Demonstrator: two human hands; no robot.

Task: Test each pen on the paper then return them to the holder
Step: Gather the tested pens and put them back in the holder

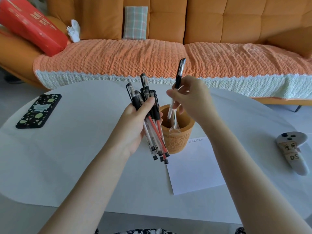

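Bundle of black-capped, clear-barrelled plastic gel pens (156,132): held above the white desk (76,157), just left of the holder; at least one shows a red ink core.
Single pen, same black-capped make (179,73): lower end in the mouth of the orange-brown carved cylindrical holder (177,141); we cannot tell whether it touches bottom.
Left grip (135,122): clenched round the bundle at the black rubber sleeves.
Right grip (192,100): fingertips pinching the single pen along its clear barrel.
Handling: we judge each pen light, stiff and smooth. The bundle may fan or slip, so the rubber sleeve is the best place to hold.
Axis, bundle: slanted, caps up and away toward the orange sofa (219,22), end plugs down toward us.
Axis, single pen: near upright, cap uppermost, so we judge it needs turning over to write.
Sheet of white paper (194,166): flat on the desk, by the holder's near side.
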